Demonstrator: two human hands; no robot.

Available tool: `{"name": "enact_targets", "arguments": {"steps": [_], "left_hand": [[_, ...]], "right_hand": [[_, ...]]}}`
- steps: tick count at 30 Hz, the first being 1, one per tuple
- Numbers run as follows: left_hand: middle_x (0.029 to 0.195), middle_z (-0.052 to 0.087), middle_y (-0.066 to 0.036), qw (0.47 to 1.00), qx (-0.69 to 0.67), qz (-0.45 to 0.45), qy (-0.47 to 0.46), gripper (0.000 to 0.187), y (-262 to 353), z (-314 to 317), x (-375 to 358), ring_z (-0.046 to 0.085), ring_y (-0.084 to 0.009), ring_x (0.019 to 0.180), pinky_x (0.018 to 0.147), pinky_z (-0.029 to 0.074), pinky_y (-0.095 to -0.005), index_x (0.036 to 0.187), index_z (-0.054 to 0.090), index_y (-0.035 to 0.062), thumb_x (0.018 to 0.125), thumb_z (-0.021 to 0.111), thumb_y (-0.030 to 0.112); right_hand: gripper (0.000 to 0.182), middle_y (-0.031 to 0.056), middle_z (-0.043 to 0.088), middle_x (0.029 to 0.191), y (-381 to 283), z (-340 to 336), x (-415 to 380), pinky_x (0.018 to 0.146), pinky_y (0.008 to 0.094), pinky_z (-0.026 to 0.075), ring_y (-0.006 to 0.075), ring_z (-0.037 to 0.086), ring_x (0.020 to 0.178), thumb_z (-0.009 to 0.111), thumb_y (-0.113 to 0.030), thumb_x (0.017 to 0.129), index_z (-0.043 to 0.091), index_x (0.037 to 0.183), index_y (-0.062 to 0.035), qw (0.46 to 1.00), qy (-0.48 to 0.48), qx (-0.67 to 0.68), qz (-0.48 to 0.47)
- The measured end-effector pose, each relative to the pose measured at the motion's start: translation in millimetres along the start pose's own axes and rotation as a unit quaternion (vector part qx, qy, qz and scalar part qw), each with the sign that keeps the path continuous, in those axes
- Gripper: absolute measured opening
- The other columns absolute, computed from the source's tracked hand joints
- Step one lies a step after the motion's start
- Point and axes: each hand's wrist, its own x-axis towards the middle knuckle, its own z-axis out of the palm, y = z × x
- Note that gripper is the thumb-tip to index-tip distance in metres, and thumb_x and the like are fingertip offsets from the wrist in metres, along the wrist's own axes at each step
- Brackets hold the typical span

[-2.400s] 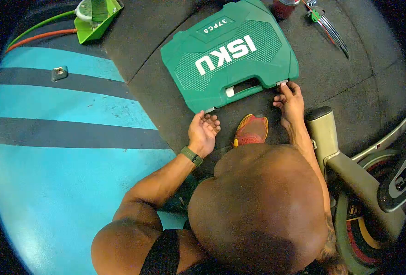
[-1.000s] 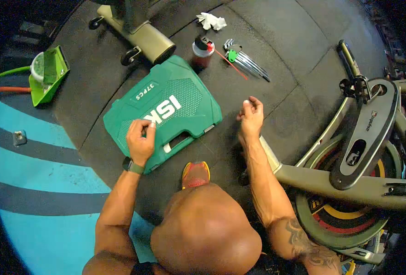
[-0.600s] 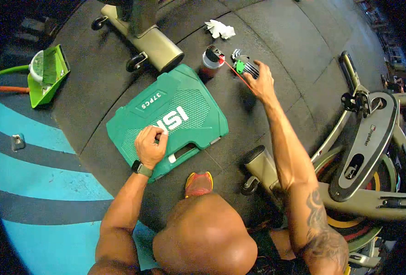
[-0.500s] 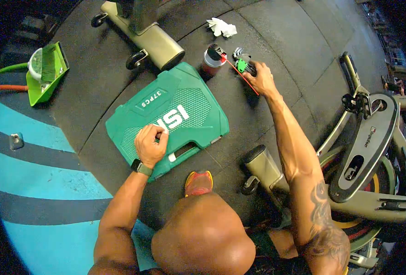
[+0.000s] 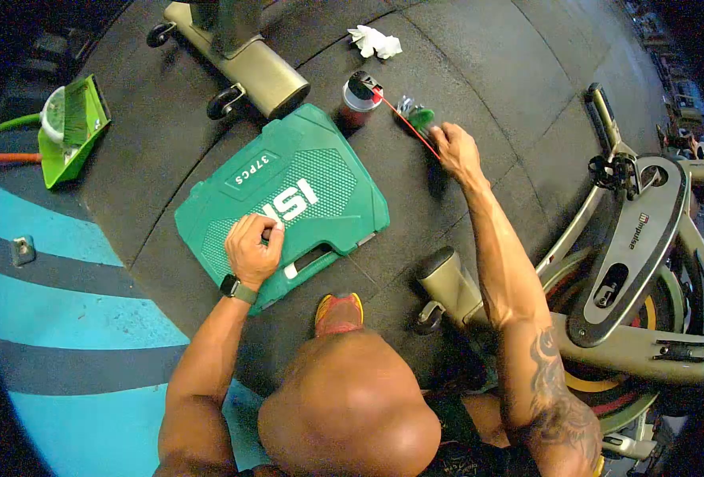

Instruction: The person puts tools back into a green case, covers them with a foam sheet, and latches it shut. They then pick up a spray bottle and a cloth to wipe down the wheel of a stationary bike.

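My left hand (image 5: 252,248) rests on the lid of a green tool case (image 5: 332,171) marked "37PCS". Its fingers are curled in, and I see nothing held in them. Out at arm's length, my right hand (image 5: 459,153) pinches a small green-and-metal tool (image 5: 420,119), blurred, which looks like a hex key set. Just left of that tool stands a clear cup with a black lid (image 5: 360,99). A thin red straw (image 5: 406,121), perhaps a spray nozzle's, runs from the cup's top toward my right fingertips.
Crumpled white tissue (image 5: 374,42) lies beyond the cup. A green dustpan (image 5: 73,139) with a brush is at the left. An exercise bike (image 5: 630,254) stands at the right, with its wheeled foot (image 5: 447,278) near my knee. Another machine's base (image 5: 268,79) is behind the case.
My right hand has drawn slightly back toward me and to the right of the cup, with the green tool shifting and blurring at its fingertips. My left hand stays on the case.
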Motion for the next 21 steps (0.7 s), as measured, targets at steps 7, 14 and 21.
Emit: {"name": "enact_targets", "arguments": {"steps": [7, 14, 21], "left_hand": [[0.069, 0.059, -0.004, 1.000, 0.010, -0.005, -0.006, 0.014, 1, 0, -1, 0.057, -0.0254, 0.064, 0.061, 0.043, -0.0386, 0.076, 0.061, 0.0084, 0.083, 0.072, 0.013], [0.070, 0.059, -0.006, 1.000, 0.012, -0.006, -0.018, 0.014, -1, -1, 0, 0.058, -0.0270, 0.065, 0.062, 0.044, -0.0399, 0.078, 0.062, 0.0080, 0.085, 0.072, 0.015], [0.068, 0.058, -0.004, 1.000, 0.024, -0.009, -0.012, 0.015, 0, 0, 1, 0.057, -0.0263, 0.064, 0.062, 0.044, -0.0398, 0.077, 0.061, 0.0095, 0.085, 0.072, 0.016]], "right_hand": [[0.047, 0.0221, 0.070, 0.117, 13, 11, -5, 0.096, 0.0455, 0.051, 0.0362, 0.067, 0.110, 0.074, -0.036, 0.090, 0.064, 0.120, -0.0010, 0.991, 0.058, 0.112, 0.035], [0.045, 0.0206, 0.070, 0.118, 0, -5, 12, 0.097, 0.0422, 0.053, 0.0334, 0.068, 0.111, 0.074, -0.026, 0.090, 0.062, 0.125, -0.0011, 0.984, 0.070, 0.145, -0.071], [0.033, 0.0187, 0.070, 0.120, -66, -54, 59, 0.097, 0.0394, 0.053, 0.0308, 0.067, 0.111, 0.065, -0.023, 0.098, 0.066, 0.124, -0.0029, 0.973, -0.022, 0.120, -0.197]]}}
